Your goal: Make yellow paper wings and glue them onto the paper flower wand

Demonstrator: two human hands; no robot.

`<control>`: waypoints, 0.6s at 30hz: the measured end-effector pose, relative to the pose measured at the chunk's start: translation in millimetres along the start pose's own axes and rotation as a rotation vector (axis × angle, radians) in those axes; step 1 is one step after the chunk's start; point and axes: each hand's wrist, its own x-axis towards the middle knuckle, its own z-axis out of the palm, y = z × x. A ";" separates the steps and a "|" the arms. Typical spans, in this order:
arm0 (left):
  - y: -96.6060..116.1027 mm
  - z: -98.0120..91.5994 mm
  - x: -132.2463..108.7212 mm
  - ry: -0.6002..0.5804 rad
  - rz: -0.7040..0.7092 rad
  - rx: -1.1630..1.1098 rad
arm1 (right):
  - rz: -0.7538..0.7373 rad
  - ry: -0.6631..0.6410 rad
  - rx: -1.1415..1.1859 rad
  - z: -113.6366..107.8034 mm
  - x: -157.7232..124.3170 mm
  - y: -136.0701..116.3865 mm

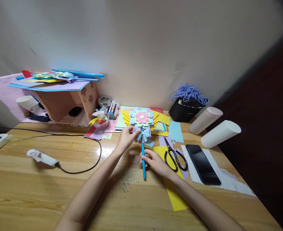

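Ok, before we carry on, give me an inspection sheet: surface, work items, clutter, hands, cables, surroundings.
Surface: wooden table, small dark specks scattered below the hands.
Work items: layered paper flower, paper bow below it, blue stick extending toward the person.
Clutter: black-handled scissors over coloured paper; phone on white sheet.
Hands: left hand at the bow, exact grip unclear; right hand holds the stick.
Cables: black cable loops from a white handheld tool across the table's left side.
Surroundings: pale wall behind; two white cylinders at right.
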 end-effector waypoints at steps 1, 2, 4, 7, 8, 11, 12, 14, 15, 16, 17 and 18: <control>-3.1 1.3 0.2 0.015 0.008 0.008 | -0.012 0.000 -0.007 1.2 -1.0 -1.3; -5.5 1.9 0.2 0.029 0.012 0.015 | -0.025 0.001 -0.014 2.1 -1.8 -2.3; -8.4 2.5 -0.2 0.056 0.017 0.023 | -0.040 0.005 -0.025 3.0 -3.0 -3.5; -9.1 4.2 -2.3 0.094 0.024 0.022 | -0.038 0.014 -0.039 3.5 -3.8 -3.9; -8.9 5.2 -3.3 0.112 0.030 0.028 | -0.037 0.018 -0.043 3.7 -4.0 -4.0; -8.3 8.4 -7.1 0.184 0.090 0.108 | -0.049 0.022 -0.058 4.6 -4.8 -4.7; -8.0 9.2 -8.6 0.205 0.121 0.154 | -0.055 0.023 -0.064 4.9 -5.1 -5.0; -7.3 10.4 -11.8 0.237 0.171 0.255 | -0.069 0.023 -0.074 5.2 -5.7 -5.3; -6.6 10.8 -13.5 0.247 0.180 0.305 | -0.075 0.022 -0.078 5.1 -5.9 -5.3; -5.8 11.1 -15.2 0.256 0.179 0.351 | -0.079 0.023 -0.080 4.9 -6.0 -5.3; -4.9 11.4 -16.9 0.264 0.170 0.392 | -0.082 0.024 -0.081 4.6 -6.0 -5.1; -3.9 11.7 -18.3 0.271 0.160 0.425 | -0.081 0.026 -0.081 4.2 -6.0 -5.0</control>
